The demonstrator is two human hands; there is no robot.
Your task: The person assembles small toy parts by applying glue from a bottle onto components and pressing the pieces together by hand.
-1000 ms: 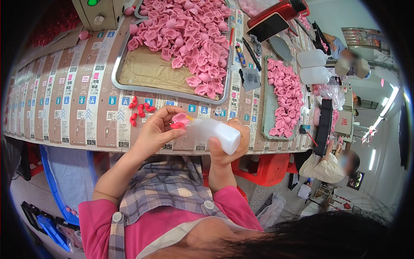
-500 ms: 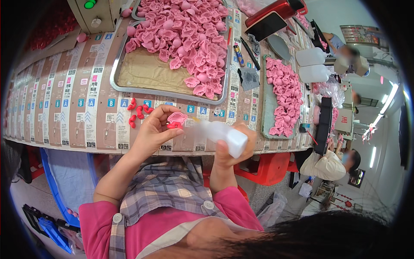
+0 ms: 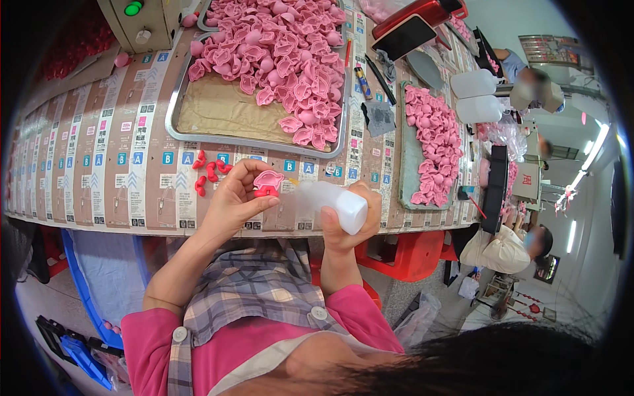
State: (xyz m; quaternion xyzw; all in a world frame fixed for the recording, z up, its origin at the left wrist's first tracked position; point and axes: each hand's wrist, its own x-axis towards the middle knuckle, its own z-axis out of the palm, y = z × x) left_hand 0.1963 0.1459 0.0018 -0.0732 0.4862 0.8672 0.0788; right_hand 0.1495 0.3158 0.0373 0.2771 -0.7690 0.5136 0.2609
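Left grip on hollow pink shell, right grip around translucent bottle

The bottle is white, piece pink, apron plaid.

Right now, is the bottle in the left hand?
No, the right hand grips the bottle, while the left hand holds a pink piece.

I see a flat black rectangular phone beside a glossy red cylindrical flask. A red plastic stool stands nearby.
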